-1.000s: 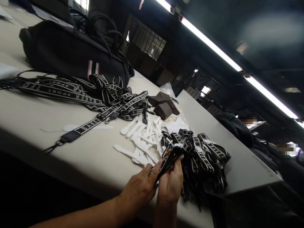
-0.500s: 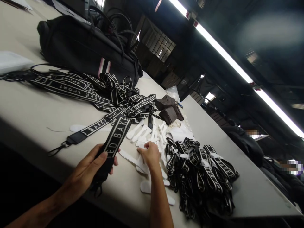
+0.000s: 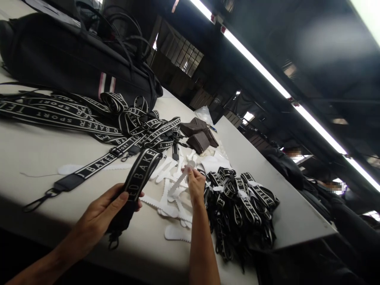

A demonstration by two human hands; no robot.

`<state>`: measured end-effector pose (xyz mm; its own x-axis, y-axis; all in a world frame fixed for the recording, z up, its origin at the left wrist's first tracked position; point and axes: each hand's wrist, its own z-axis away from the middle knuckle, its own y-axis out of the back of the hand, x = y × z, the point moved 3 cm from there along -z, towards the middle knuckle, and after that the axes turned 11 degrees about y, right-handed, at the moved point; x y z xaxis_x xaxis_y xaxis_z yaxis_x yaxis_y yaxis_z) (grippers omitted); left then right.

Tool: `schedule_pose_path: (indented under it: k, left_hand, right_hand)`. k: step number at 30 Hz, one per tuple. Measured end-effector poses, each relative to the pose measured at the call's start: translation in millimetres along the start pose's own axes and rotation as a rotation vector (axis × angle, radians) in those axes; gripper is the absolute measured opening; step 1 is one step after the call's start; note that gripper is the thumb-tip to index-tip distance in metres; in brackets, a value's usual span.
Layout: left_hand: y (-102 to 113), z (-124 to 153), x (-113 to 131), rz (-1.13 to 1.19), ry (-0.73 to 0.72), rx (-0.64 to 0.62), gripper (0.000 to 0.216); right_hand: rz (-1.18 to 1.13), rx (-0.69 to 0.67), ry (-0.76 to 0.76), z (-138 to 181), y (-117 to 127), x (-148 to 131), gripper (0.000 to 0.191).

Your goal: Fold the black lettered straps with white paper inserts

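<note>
My left hand is wrapped round a folded black webbing strap with white lettering and edge lines; a metal hook hangs from its lower end. In my right hand, fingers pinch a white serrated strip, raised just over a scatter of similar white strips on the table. Behind the hands lies a tangled heap of loose lettered straps. One strap end with a leather tab and a snap hook points toward the front left. Right of my right hand, bundled straps are piled up, with white strips around some of them.
A large black bag with a striped band stands at the back left. Dark brown folded pieces and a clear plastic bag lie farther back. Another pale table adjoins at right. People sit in the background at right.
My right hand has lifted a white serrated strip from the scattered ones. My left hand still grips the folded strap. The view has shifted right.
</note>
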<state>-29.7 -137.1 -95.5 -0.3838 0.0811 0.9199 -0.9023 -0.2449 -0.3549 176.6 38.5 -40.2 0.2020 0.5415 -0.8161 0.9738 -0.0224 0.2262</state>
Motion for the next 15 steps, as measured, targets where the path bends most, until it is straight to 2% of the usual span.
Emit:
schedule_pose_path:
  k: [3,7,9,12,15]
  left_hand:
    - [-4.0,-3.9,2.4,0.045,0.032,-0.018,0.047]
    - [-11.0,-8.1,11.0,0.108,0.029,0.03,0.048]
    - [-13.5,-9.7,13.8,0.126,0.0,0.054,0.047]
    - [-14.9,-11.7,11.7,0.141,-0.026,0.049,0.045]
    - [-14.0,-12.8,4.5,0.118,-0.04,0.05,0.043]
  right_hand:
    - [-0.098,0.047,0.009,-1.7,13.9,-10.0,0.049]
    - [-0.164,0.218,0.047,2.2,38.9,-25.9,0.046]
    - [-0.123,0.269,0.032,5.8,50.6,-27.6,0.047]
    - [0.014,0.233,0.009,12.5,58.5,-32.1,0.04]
    - [0.171,0.233,0.141,27.2,53.7,-63.3,0.052]
